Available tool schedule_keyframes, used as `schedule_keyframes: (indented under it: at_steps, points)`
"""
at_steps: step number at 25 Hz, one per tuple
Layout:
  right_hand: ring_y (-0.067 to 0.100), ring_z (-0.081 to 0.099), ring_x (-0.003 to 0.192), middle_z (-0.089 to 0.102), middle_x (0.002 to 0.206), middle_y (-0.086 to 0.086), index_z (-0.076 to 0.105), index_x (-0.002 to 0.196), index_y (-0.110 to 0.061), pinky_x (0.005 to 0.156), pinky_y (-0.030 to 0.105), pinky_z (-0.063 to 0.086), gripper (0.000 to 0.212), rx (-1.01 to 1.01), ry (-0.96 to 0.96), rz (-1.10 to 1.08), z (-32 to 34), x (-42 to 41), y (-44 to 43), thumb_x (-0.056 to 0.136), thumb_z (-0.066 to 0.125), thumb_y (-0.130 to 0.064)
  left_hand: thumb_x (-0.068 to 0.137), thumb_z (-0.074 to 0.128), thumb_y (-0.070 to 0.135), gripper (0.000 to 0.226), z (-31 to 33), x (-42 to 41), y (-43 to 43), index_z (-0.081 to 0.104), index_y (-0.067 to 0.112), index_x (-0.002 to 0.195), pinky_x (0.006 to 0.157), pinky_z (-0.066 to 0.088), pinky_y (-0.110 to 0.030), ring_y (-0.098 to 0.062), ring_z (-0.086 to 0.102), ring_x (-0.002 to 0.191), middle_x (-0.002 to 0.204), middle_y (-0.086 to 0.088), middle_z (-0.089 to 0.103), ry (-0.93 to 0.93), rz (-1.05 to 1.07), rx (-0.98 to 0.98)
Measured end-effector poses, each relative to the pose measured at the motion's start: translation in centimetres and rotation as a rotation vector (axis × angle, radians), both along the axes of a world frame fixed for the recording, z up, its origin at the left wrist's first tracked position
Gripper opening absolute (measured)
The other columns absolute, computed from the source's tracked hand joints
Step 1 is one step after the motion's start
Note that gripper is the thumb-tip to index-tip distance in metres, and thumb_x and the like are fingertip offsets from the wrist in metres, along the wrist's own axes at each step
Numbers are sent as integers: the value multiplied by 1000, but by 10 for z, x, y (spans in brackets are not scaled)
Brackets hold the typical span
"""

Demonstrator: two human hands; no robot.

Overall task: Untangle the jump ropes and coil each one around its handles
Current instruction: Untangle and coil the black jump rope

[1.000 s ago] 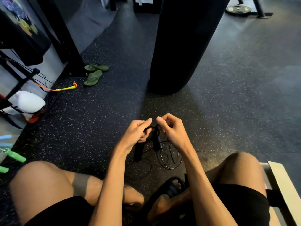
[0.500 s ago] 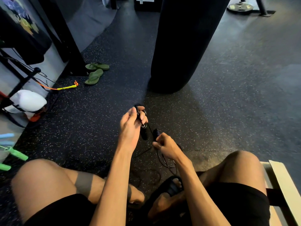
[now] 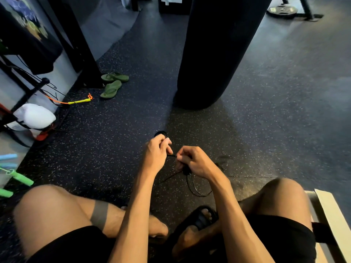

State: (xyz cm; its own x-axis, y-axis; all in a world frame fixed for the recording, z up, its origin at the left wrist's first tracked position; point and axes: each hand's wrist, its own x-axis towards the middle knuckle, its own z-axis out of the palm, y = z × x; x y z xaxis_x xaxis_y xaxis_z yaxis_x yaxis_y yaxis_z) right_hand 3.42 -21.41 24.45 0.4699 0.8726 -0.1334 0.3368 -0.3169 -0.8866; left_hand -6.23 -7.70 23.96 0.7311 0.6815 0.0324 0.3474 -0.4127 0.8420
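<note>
since half a second ago the right hand [image 3: 195,162] has risen from low at 5 o'clock to sit just beside the left hand [image 3: 157,152], almost level with it. the left hand is curled round a black handle [image 3: 161,133], whose top end pokes out above the fingers toward 12 o'clock; the rest of its length is hidden in the fist. the right hand's thumb and fingers pinch the black jump rope [image 3: 197,188], a short stretch running 9 to 3 between the hands, with loops hanging toward 6 o'clock between the knees. below is a dark speckled rubber floor [image 3: 114,149]. a punching bag [image 3: 218,54] stands at 12 o'clock, green flip-flops [image 3: 112,84] at 11, a yellow and orange rope [image 3: 77,101] at 10, a weight plate [image 3: 282,11] at 1.
</note>
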Motion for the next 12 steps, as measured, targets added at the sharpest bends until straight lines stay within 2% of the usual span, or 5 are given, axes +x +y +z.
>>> schedule_keyframes:
  at_steps: [3, 5, 8, 10, 12]
  points:
    - [16, 67, 72, 73, 74, -1, 67, 84, -15, 70, 32, 51, 15, -33, -177, -35, 15, 5, 3, 96, 58, -14, 99, 48, 22, 26, 1, 2, -2, 65, 15, 81, 69, 47, -31, -17, 64, 77, 79, -4, 70, 186, -135, 54]
    - [19, 65, 69, 71, 72, 0, 69, 83, -16, 67, 32, 49, 14, -29, -227, -79, 22, 6, 2, 94, 60, -15, 101, 46, 24, 30, 4, 1, 0, 63, 10, 80, 68, 46, -35, -17, 62, 70, 72, -3, 68, 260, -218, -37]
    - [17, 63, 64, 69, 66, -3, 70, 81, -18, 62, 30, 48, 13, 25, -228, -165, 25, 7, -3, 93, 63, -18, 103, 42, 26, 40, 10, -2, -2, 59, 3, 74, 52, 32, -31, -11, 40, 44, 47, 6, 46, 199, -266, -378]
    - [12, 59, 60, 67, 66, -3, 69, 80, -20, 59, 27, 46, 13, 65, -209, -204, 22, 9, -5, 91, 66, -26, 103, 44, 31, 44, 15, -2, -7, 56, 8, 68, 47, 23, -27, -8, 29, 40, 43, 9, 37, 139, -232, -500]
    - [6, 51, 58, 62, 64, -3, 65, 75, -21, 58, 26, 42, 22, 89, -202, -226, 18, 12, -7, 89, 69, -38, 101, 48, 35, 46, 21, -3, -13, 49, 11, 61, 46, 17, -27, -8, 25, 40, 43, 8, 33, 23, -202, -589]
